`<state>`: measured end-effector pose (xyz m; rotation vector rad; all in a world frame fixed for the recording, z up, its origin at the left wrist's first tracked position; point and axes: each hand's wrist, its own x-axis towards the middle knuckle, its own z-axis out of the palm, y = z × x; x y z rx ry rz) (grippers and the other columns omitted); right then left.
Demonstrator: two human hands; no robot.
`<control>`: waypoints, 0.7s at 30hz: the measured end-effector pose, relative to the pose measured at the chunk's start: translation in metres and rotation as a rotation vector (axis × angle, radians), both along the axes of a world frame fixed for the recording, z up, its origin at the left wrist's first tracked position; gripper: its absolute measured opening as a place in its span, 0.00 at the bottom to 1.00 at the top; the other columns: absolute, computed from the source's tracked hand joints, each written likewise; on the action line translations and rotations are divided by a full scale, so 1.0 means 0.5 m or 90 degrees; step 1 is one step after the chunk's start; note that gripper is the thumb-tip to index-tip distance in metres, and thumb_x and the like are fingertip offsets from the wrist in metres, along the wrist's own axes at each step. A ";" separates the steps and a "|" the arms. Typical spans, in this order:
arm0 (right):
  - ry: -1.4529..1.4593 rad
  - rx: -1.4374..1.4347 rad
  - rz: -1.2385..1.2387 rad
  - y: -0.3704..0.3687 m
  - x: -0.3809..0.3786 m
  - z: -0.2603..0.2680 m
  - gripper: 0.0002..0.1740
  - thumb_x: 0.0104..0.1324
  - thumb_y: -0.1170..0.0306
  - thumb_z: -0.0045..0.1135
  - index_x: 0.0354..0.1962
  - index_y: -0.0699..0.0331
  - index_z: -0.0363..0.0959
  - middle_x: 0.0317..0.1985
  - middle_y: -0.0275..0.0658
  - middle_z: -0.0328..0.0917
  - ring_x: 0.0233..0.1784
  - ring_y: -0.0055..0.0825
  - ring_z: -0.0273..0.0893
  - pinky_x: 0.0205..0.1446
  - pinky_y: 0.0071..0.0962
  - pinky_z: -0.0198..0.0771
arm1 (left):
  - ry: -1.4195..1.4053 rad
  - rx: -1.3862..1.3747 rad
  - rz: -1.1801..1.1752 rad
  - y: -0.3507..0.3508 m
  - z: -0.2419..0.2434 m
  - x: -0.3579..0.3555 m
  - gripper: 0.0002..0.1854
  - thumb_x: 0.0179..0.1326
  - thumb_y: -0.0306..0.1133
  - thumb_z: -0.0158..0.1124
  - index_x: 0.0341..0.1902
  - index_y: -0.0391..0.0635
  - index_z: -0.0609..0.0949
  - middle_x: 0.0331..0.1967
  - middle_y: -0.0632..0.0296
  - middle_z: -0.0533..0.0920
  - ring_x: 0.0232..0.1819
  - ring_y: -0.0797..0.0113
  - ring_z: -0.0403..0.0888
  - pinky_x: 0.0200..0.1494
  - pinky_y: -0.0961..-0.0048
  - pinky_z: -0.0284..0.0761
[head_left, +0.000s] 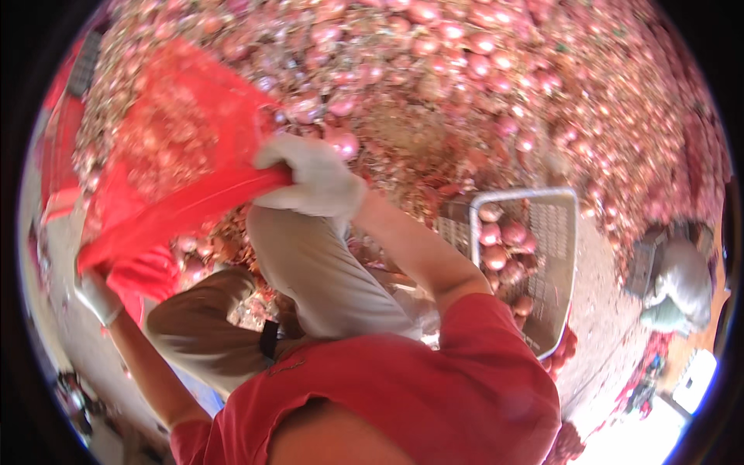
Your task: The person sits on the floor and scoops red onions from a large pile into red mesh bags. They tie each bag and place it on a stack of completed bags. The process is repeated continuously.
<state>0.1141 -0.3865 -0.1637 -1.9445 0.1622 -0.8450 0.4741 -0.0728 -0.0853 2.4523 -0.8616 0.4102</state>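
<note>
Between my two gloved hands a red mesh bag (192,203) is stretched by its rim. My right hand (314,174), in a whitish work glove, grips one end of the rim above my raised knee. Low at the left, my left hand (97,293), gloved too, holds the other end, its fingers partly hidden by the bag. The thin mesh spreads up and away over a large heap of red onions (479,64). Beside my right arm stands a grey plastic crate (572,256) with several onions (494,257) in it.
Dry onion skins (407,128) litter the ground ahead. Red crates (61,157) stand at the far left. At the right are a dark crate (642,261) and a pale sack (683,279). More onions lie below the bag, near my legs.
</note>
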 end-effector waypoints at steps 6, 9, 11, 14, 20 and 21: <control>0.707 0.257 -0.486 -0.079 -0.133 -0.332 0.13 0.55 0.55 0.54 0.27 0.53 0.80 0.23 0.45 0.78 0.30 0.43 0.78 0.40 0.36 0.73 | 0.927 -0.488 -0.167 -0.192 -0.042 -0.043 0.15 0.59 0.33 0.53 0.48 0.39 0.77 0.22 0.64 0.74 0.21 0.70 0.71 0.38 0.68 0.77; 0.593 0.048 -0.423 -0.134 -0.085 -0.412 0.23 0.52 0.58 0.60 0.46 0.52 0.72 0.44 0.47 0.74 0.48 0.43 0.75 0.48 0.39 0.71 | 0.879 -0.447 0.027 -0.306 -0.079 -0.137 0.16 0.62 0.43 0.51 0.42 0.42 0.78 0.13 0.66 0.63 0.15 0.69 0.65 0.22 0.72 0.67; 0.754 0.071 -0.312 -0.168 -0.018 -0.434 0.36 0.47 0.60 0.66 0.55 0.51 0.63 0.52 0.48 0.67 0.54 0.47 0.71 0.52 0.44 0.70 | 0.910 -0.427 0.053 -0.365 -0.097 -0.165 0.18 0.63 0.46 0.50 0.44 0.43 0.77 0.12 0.67 0.64 0.13 0.68 0.65 0.18 0.72 0.64; 0.700 0.269 -0.222 -0.207 0.041 -0.420 0.43 0.42 0.61 0.71 0.56 0.58 0.61 0.51 0.47 0.69 0.54 0.47 0.71 0.54 0.42 0.71 | 0.879 -0.410 0.030 -0.414 -0.126 -0.182 0.24 0.63 0.52 0.50 0.51 0.45 0.74 0.12 0.68 0.66 0.12 0.70 0.66 0.16 0.73 0.62; -0.149 0.898 -0.044 -0.163 -0.003 -0.330 0.21 0.57 0.66 0.60 0.45 0.69 0.69 0.39 0.45 0.78 0.36 0.32 0.80 0.36 0.30 0.78 | 0.969 -0.210 0.171 -0.486 -0.167 -0.253 0.27 0.64 0.55 0.49 0.59 0.49 0.71 0.09 0.70 0.66 0.07 0.74 0.61 0.10 0.77 0.56; -0.026 0.667 -0.119 -0.160 -0.012 -0.320 0.18 0.59 0.64 0.56 0.42 0.69 0.71 0.34 0.43 0.79 0.33 0.31 0.80 0.33 0.29 0.78 | 0.979 -0.204 0.130 -0.495 -0.163 -0.277 0.28 0.65 0.56 0.48 0.60 0.48 0.70 0.09 0.71 0.64 0.07 0.75 0.58 0.09 0.78 0.53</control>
